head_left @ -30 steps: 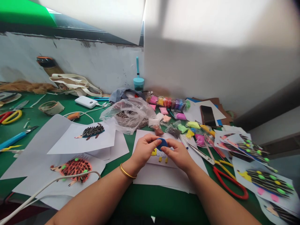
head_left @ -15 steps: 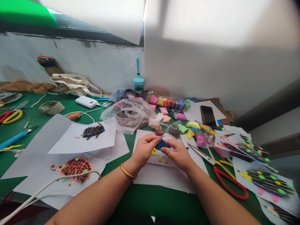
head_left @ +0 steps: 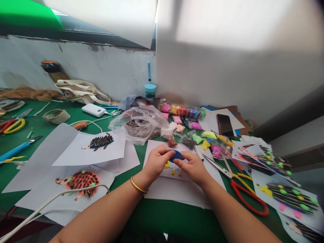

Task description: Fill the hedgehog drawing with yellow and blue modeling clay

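Between my two hands is a flattened piece of blue modelling clay (head_left: 175,155), roughly oval. My left hand (head_left: 159,161), with a gold bangle at the wrist, pinches its left side between thumb and fingers. On the other side, my right hand (head_left: 191,166) grips the clay's right edge the same way. Just below lies a white sheet (head_left: 162,189) bearing an animal picture (head_left: 174,167) with a yellow head, yellow legs and a pale, blue-marked body; the hands and clay cover part of it.
Red-and-yellow-handled scissors (head_left: 236,180) lie right of my right hand. Clay packets (head_left: 197,138) and a plastic bag of seeds (head_left: 141,125) sit behind. Hedgehog pictures (head_left: 82,182) are at left, more (head_left: 288,195) at right. A white cable (head_left: 63,193) crosses the left papers.
The blue clay has tilted between my fingers and shows more of its flat face. Both hands stay in nearly the same place.
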`<control>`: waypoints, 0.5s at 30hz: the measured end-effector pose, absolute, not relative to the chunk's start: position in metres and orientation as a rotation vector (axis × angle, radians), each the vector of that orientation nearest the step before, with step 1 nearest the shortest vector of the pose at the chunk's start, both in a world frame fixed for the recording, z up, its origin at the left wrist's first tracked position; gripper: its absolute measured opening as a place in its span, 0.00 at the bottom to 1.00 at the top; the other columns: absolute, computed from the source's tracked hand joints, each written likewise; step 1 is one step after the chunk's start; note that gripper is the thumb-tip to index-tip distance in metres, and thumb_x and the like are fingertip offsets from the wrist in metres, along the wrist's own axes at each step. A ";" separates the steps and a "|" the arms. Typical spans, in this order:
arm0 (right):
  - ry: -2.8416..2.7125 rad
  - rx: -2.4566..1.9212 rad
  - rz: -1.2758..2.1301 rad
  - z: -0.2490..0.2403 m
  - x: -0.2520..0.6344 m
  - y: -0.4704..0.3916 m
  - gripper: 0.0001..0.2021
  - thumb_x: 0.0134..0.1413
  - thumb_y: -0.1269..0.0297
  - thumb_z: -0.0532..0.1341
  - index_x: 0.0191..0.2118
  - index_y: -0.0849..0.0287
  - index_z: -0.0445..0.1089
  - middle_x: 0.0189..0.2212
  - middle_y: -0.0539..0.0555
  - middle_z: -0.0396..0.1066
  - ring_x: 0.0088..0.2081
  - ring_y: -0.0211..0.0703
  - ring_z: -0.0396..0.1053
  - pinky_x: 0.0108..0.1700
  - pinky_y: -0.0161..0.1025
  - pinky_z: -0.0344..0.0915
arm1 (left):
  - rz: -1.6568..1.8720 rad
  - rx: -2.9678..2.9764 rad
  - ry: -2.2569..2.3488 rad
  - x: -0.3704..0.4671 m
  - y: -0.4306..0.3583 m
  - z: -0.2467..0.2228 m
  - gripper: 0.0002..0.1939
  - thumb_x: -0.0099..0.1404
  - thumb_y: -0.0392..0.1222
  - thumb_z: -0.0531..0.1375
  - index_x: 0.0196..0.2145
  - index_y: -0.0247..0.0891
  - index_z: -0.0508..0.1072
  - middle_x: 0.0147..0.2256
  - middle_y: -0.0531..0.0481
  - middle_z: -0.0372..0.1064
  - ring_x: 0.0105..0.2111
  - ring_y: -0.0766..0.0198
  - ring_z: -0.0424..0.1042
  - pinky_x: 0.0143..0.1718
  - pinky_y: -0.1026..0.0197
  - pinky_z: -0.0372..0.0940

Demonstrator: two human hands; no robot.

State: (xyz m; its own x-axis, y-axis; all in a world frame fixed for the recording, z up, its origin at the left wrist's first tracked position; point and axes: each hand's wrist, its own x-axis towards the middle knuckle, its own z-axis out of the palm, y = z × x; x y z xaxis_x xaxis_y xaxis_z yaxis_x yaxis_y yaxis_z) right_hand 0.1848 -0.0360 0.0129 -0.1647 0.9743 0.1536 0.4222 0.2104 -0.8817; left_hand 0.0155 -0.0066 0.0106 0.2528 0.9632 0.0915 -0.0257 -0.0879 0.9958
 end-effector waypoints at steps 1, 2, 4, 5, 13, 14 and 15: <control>-1.704 -1.322 0.912 0.013 0.185 -0.036 0.11 0.56 0.56 0.62 0.34 0.57 0.77 0.33 0.52 0.77 0.36 0.45 0.71 0.39 0.38 0.64 | 1.081 1.369 0.942 0.015 -0.007 0.011 0.12 0.60 0.49 0.64 0.34 0.38 0.80 0.34 0.47 0.72 0.38 0.60 0.70 0.42 0.59 0.65; -1.701 -1.334 0.900 0.014 0.184 -0.036 0.11 0.57 0.57 0.61 0.33 0.57 0.77 0.32 0.52 0.77 0.35 0.45 0.71 0.38 0.38 0.64 | 1.075 1.366 0.922 0.015 -0.008 0.012 0.14 0.61 0.50 0.64 0.39 0.38 0.80 0.37 0.46 0.73 0.39 0.60 0.70 0.43 0.59 0.65; -1.724 -1.363 0.848 0.015 0.183 -0.036 0.12 0.57 0.57 0.60 0.30 0.58 0.76 0.29 0.52 0.75 0.33 0.44 0.70 0.35 0.38 0.63 | 1.067 1.376 0.896 0.016 -0.009 0.013 0.20 0.61 0.50 0.64 0.49 0.40 0.77 0.42 0.45 0.72 0.42 0.59 0.70 0.43 0.59 0.65; -1.750 -1.374 0.824 0.016 0.183 -0.036 0.12 0.57 0.58 0.60 0.30 0.58 0.75 0.28 0.52 0.75 0.32 0.43 0.69 0.34 0.38 0.62 | 1.064 1.399 0.895 0.016 -0.009 0.013 0.22 0.60 0.49 0.65 0.51 0.41 0.76 0.43 0.45 0.72 0.41 0.59 0.70 0.42 0.59 0.65; -1.768 -1.305 0.920 0.013 0.184 -0.037 0.11 0.55 0.56 0.63 0.40 0.56 0.77 0.36 0.52 0.77 0.38 0.46 0.71 0.40 0.39 0.65 | 1.080 1.452 0.965 0.016 -0.007 0.009 0.08 0.59 0.45 0.65 0.31 0.38 0.80 0.31 0.49 0.71 0.35 0.61 0.70 0.39 0.59 0.65; -1.750 -1.290 0.941 0.013 0.185 -0.037 0.12 0.55 0.56 0.64 0.40 0.56 0.77 0.37 0.52 0.78 0.39 0.46 0.72 0.41 0.39 0.65 | 1.075 1.433 0.957 0.016 -0.007 0.009 0.09 0.60 0.46 0.65 0.32 0.38 0.80 0.32 0.48 0.72 0.36 0.61 0.71 0.40 0.59 0.65; -1.733 -1.287 0.950 0.013 0.185 -0.037 0.11 0.56 0.56 0.63 0.39 0.56 0.78 0.36 0.52 0.78 0.39 0.46 0.72 0.41 0.39 0.65 | 1.067 1.422 0.943 0.015 -0.007 0.010 0.11 0.60 0.47 0.65 0.35 0.38 0.80 0.34 0.47 0.73 0.38 0.59 0.71 0.42 0.58 0.65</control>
